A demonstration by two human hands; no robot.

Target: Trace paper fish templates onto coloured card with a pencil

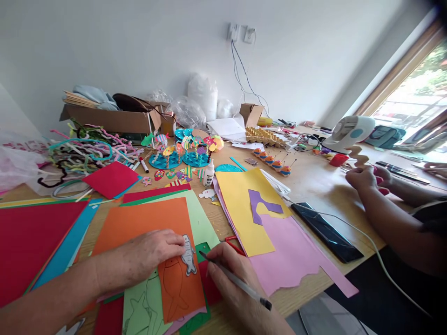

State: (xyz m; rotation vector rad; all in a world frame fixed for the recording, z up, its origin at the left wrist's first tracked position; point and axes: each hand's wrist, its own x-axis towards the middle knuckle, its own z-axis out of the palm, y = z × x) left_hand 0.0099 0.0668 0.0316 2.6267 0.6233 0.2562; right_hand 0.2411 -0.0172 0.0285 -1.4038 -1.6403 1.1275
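My left hand (157,249) rests on orange paper, its fingers together and their tips holding down a grey-and-white paper fish cutout (189,260). Beneath the cutout lies an orange paper piece (174,293) with a fish outline drawn on it. A light green sheet (139,307) with more drawn outlines lies under that piece. My right hand (233,270) is closed around a pen (244,284) with a clear barrel. The pen's tip is just right of the fish cutout, over green paper; whether it touches is unclear.
Coloured sheets (35,242) spread left; yellow paper (240,204) and pink paper (289,256) lie right, near a black phone (326,231). Behind stand a glue bottle (208,174), paper-fish models (167,158) and pipe cleaners (94,146). Another person's hands (366,179) work at right.
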